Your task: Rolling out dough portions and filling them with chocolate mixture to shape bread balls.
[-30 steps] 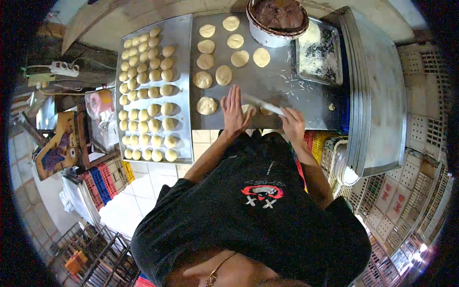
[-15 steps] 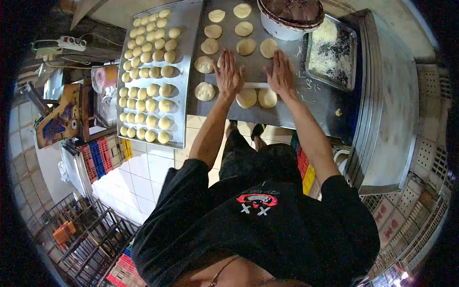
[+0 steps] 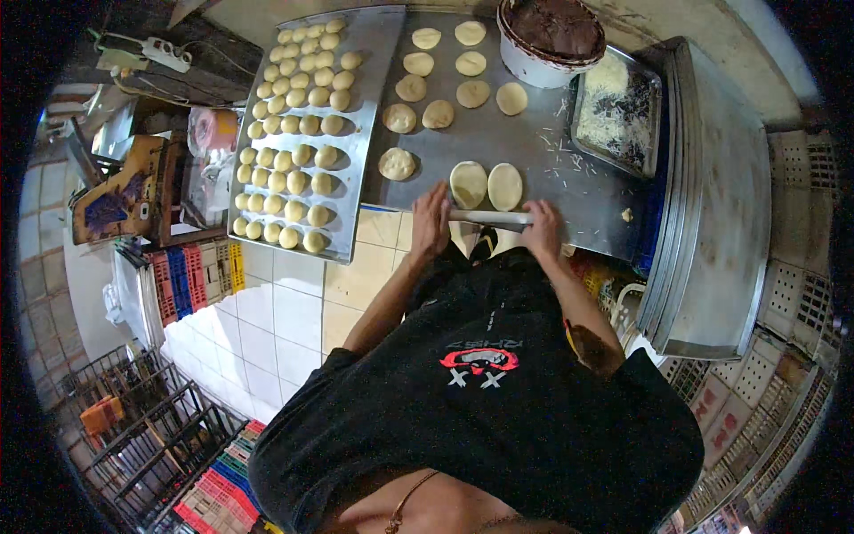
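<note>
A pale rolling pin [image 3: 491,217] lies crosswise at the front edge of the metal table [image 3: 525,133]. My left hand [image 3: 431,222] holds its left end and my right hand [image 3: 542,230] its right end; both hands are closed on it, fingers partly hidden. Just beyond the pin, two flattened dough pieces lie side by side: the left oval [image 3: 468,185] and the right oval [image 3: 504,187]. A rounder, bumpy dough disc [image 3: 397,164] sits to the left of them. Farther back are several more flat dough discs [image 3: 438,114].
At left, a metal tray [image 3: 360,169] bears rows of dough balls [image 3: 326,157]. A white tub [image 3: 534,67] with dark brown filling stands at the back, beside a tray of pale shreds [image 3: 614,116]. Stacked metal trays [image 3: 712,205] border the right side. Loose shreds are scattered across the table.
Both hands have drawn the rolling pin toward my body, from behind the two front dough pieces to the table edge. Those pieces now look longer. The whole view has shifted slightly.
</note>
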A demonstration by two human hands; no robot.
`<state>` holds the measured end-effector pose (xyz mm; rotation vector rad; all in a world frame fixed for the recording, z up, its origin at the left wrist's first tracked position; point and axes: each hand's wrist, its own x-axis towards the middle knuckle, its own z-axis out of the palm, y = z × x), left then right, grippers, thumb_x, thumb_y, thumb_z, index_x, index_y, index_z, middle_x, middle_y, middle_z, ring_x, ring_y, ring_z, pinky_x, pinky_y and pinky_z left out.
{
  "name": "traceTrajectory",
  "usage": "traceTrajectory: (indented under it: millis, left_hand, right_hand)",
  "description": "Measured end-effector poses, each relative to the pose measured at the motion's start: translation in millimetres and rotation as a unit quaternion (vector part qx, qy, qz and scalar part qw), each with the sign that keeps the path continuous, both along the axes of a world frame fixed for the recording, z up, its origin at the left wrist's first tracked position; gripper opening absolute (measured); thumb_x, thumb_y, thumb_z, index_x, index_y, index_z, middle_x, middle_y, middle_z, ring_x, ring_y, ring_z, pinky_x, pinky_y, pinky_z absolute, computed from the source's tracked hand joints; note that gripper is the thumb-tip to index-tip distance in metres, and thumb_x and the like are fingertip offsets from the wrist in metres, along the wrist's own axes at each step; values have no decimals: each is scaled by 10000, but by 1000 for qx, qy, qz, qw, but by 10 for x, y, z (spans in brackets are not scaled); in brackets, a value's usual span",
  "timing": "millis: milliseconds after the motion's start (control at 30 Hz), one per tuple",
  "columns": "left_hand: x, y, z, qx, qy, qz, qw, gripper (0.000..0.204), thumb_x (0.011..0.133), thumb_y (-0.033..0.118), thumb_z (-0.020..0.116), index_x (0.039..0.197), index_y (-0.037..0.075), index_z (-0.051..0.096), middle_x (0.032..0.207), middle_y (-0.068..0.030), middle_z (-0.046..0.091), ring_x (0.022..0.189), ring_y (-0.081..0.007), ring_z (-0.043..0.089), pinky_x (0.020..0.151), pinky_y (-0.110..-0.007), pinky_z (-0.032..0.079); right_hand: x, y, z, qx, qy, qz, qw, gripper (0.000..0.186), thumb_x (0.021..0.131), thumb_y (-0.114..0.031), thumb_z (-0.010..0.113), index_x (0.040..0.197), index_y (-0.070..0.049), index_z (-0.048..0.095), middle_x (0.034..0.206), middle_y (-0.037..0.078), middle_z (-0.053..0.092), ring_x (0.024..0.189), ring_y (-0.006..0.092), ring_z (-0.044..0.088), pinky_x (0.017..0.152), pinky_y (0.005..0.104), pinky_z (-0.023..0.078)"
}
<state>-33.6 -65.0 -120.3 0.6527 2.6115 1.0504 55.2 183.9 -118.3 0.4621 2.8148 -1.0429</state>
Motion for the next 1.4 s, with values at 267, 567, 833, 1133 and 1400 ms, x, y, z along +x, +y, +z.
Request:
traceTrajectory:
  millis: [267,567,833,1133,1400]
  left_hand:
    - [-536,423,-255,86,108,-35,990,294,778,160,679,1047,46,658,1068,-176,628,1001,-355,584,855,-420,473]
    - [-985,55,676,114,144,35,982,182,764,111,628,938,60,618,849,-134,639,864,-334,617,761,-420,485]
    - [-1608,-259,332,61,111,3,992,401,746,135,684,1129,47,606,1104,-211,628,1017,-370,599,880,-435,488]
    - [-3935,-508,-340,-265,327,138,897,641,849,501,565,1232,-11,520,1123,-214,560,999,-369,543,844,-457,459]
    - [-4051,-487,-330,-167,287,71,941,520,814,460,635,1196,122,534,1212,-157,568,923,-373,638,758,-461,540]
  right_hand:
    - [-804,-112,-80,155,214,13,964,203,755,-94,692,947,-29,684,1118,185,600,996,341,584,784,400,467]
    - [-1444,-297,796,-15,63,-42,997,147,738,-114,693,816,4,653,735,202,648,707,353,657,630,445,486]
    - [-1648,-468,58,12,163,26,986,157,815,-91,602,937,-9,657,815,257,629,802,441,618,675,482,471]
    - [-706,-639,208,82,24,-171,982,239,815,-95,623,1045,-33,635,930,216,650,858,401,636,730,437,509]
    - [241,-733,300,13,34,-359,933,184,828,-79,618,996,-43,686,761,142,658,636,231,629,589,337,488]
